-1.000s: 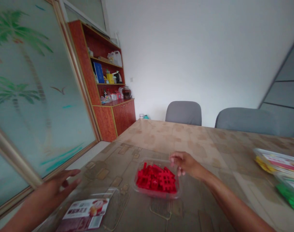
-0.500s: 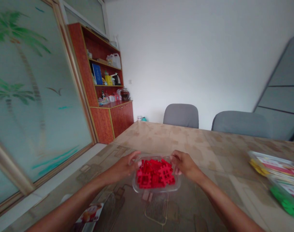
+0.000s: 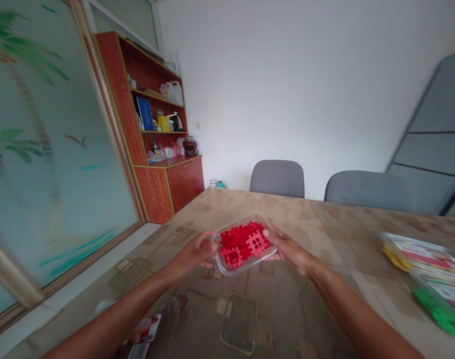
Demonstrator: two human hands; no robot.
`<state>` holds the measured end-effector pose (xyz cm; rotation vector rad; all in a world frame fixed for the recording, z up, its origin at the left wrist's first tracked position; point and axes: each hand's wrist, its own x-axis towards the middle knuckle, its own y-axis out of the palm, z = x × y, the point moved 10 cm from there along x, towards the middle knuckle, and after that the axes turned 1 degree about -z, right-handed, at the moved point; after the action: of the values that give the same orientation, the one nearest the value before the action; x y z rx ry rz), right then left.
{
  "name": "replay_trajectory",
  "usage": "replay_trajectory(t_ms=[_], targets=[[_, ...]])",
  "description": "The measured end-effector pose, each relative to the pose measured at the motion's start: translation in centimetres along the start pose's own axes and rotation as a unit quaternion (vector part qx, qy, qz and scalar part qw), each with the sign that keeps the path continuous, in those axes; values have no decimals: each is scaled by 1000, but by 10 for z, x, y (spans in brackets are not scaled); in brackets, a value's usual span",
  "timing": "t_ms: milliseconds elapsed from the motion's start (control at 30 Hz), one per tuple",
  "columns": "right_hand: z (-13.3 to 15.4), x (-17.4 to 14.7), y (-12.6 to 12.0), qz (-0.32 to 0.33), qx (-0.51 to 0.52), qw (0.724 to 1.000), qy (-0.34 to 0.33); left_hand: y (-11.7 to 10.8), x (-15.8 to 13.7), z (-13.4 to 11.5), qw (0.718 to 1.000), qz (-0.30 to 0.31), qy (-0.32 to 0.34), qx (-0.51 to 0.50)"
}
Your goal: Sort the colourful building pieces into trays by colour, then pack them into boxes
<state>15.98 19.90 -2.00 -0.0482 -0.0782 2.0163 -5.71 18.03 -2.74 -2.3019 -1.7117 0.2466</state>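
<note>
A clear plastic container (image 3: 227,273) holding several red interlocking plastic pieces (image 3: 242,243) is held up over the table, its right end higher than its left. My right hand (image 3: 287,248) grips the right end, thumb on the rim and fingers beneath. At the left end, my left hand (image 3: 197,253) has its fingers curled around the corner in a looser hold. Below my left forearm lies a clear lid (image 3: 171,319) with a printed label (image 3: 147,329), partly covered by the arm.
On the right of the patterned table (image 3: 287,309) sit labelled clear boxes, one with yellow pieces (image 3: 397,257) and one with green pieces (image 3: 440,314). Two grey chairs (image 3: 277,178) stand at the far edge. A red-brown shelf cabinet (image 3: 152,187) is beyond, at left.
The container has risen and moved slightly away from me, and it has turned so its right end is higher. Both hands moved with it. The view has shifted slightly right.
</note>
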Motion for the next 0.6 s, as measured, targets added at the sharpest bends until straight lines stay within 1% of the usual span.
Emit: replay_trajectory(t_ms=[33,67,100,167,200,233,267,333,400,467,533,600], targets=[[5,1,-9,-37,-42,998,-21,-3,-10,-3,1000,12,6,27],[11,2,-18,-73,-84,993,-43,-5,-23,-7,996,31,20,77],[18,3,-26,-109,-120,985,-65,-7,-39,-10,987,53,33,148],[30,1,-39,-174,-164,965,-104,-8,-74,-6,955,115,34,272],[34,1,-43,-198,-178,957,-118,-9,-89,-1,942,139,29,303],[38,0,-45,-220,-196,947,-130,-11,-100,3,936,149,24,319],[40,0,-45,-237,-214,937,-140,-13,-106,7,935,145,22,324],[42,0,-39,-254,-248,922,-157,-22,-100,7,944,89,42,316],[43,0,-31,-256,-274,911,-173,-32,-79,2,950,5,73,303],[42,0,-24,-255,-295,902,-186,-43,-55,-3,949,-74,83,294],[41,-3,-22,-253,-309,897,-191,-44,-33,-10,946,-105,94,292],[42,-8,-22,-251,-327,890,-196,-38,-17,-14,945,-105,104,291]])
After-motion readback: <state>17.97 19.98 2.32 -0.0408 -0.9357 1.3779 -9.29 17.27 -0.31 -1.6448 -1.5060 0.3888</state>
